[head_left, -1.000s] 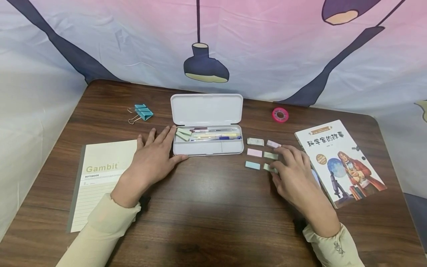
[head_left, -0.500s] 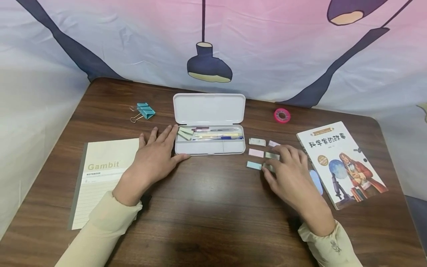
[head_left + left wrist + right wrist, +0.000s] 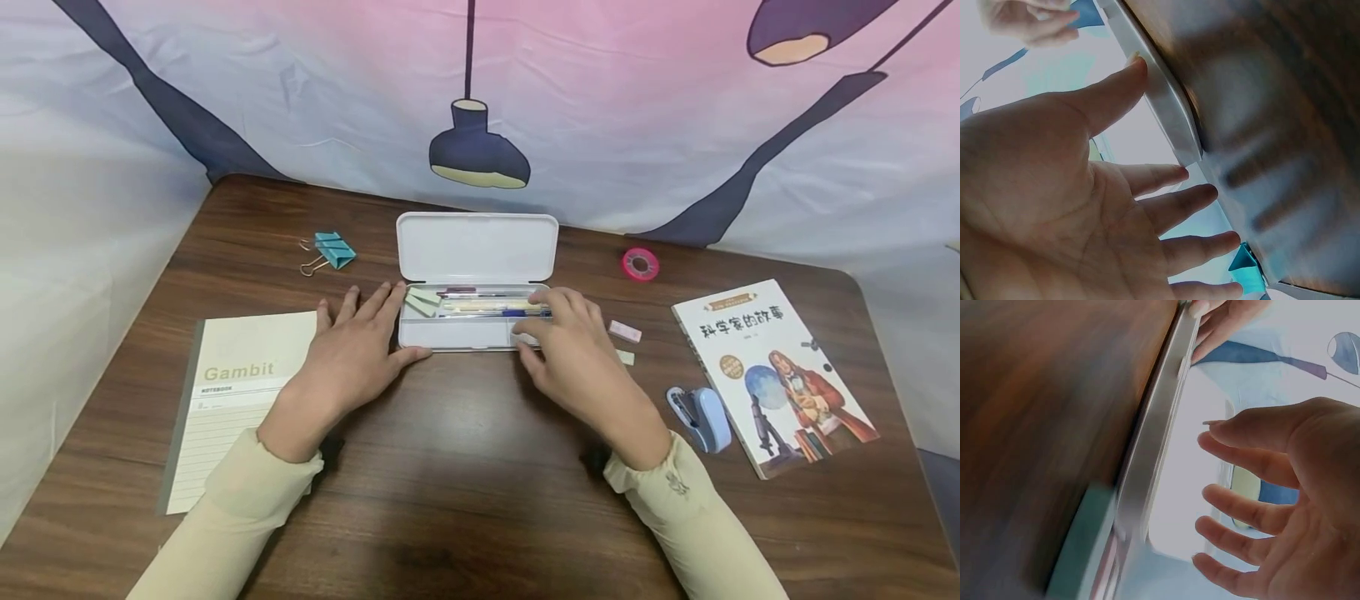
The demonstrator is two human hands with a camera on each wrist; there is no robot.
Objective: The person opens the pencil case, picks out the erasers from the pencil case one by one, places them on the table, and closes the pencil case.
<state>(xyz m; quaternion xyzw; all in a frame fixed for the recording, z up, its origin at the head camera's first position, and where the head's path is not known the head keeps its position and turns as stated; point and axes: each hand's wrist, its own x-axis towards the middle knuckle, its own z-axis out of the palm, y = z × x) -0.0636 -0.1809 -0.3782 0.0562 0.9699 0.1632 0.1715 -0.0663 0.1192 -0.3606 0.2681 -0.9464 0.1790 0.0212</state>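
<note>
A white pencil case (image 3: 453, 336) lies with its lid (image 3: 476, 246) raised, holding several pens (image 3: 495, 313) and pale green blocks (image 3: 422, 300) at its left end. My left hand (image 3: 351, 354) is at the case's left side, fingers spread and thumb along the front edge. Over the case's right end hovers my right hand (image 3: 576, 354), fingers bent lightly; in the right wrist view nothing shows between thumb and fingers. Beside the case, a pink eraser (image 3: 625, 331) and a pale one (image 3: 625, 357) show past the right hand, which hides others. A blue-green eraser (image 3: 1082, 544) appears in the right wrist view.
A Gambit notebook (image 3: 247, 400) lies at left, partly under the left forearm, with teal binder clips (image 3: 334, 250) behind it. A pink tape roll (image 3: 641, 264) stands at the back right. A blue stapler (image 3: 705, 418) lies beside the book (image 3: 772, 375).
My right hand has moved left from the erasers to the right end of the pencil case, uncovering the stapler. The left hand has stayed at the case. The view has shifted slightly.
</note>
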